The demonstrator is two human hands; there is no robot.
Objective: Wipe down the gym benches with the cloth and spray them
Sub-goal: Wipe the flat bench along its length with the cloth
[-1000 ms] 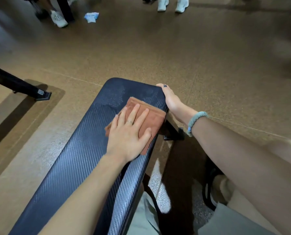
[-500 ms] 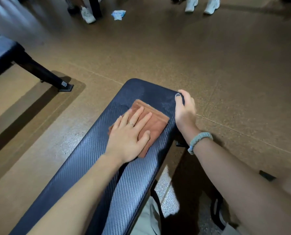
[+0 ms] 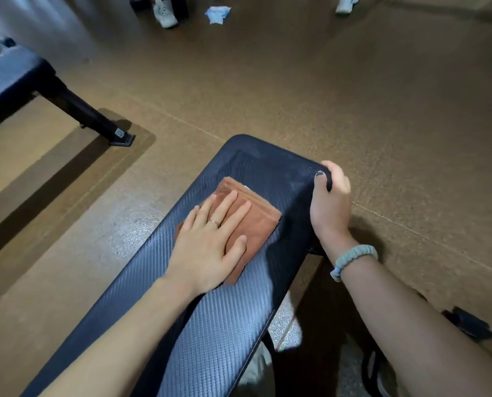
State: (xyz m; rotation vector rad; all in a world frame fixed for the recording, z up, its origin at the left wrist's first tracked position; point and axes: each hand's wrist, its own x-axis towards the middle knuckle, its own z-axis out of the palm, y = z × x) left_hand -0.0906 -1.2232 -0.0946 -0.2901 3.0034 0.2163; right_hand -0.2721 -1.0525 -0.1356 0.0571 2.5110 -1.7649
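**Mid-wipe near the far end of the bench**

We've got our left hand (image 3: 210, 247) laid flat, fingers straight and spread a little, pressing the cloth (image 3: 250, 224) onto the bench (image 3: 227, 325) pad a bit short of its far end. The right hand (image 3: 329, 202) is curled around the far right corner of the pad, thumb on top, bracing it. So we'd say we're in the wiping step, no spray bottle in sight.

The cloth is rust-brown, folded into a soft rectangle, looks like microfibre. The pad is dark vinyl with a woven carbon-style texture, rounded corners, and a dull hazy patch by the far edge. Next move probably calls for pushing the cloth over that patch with even pressure.

Further off, 1 more bench (image 3: 15, 81) sits at left on the speckled floor (image 3: 353, 96).
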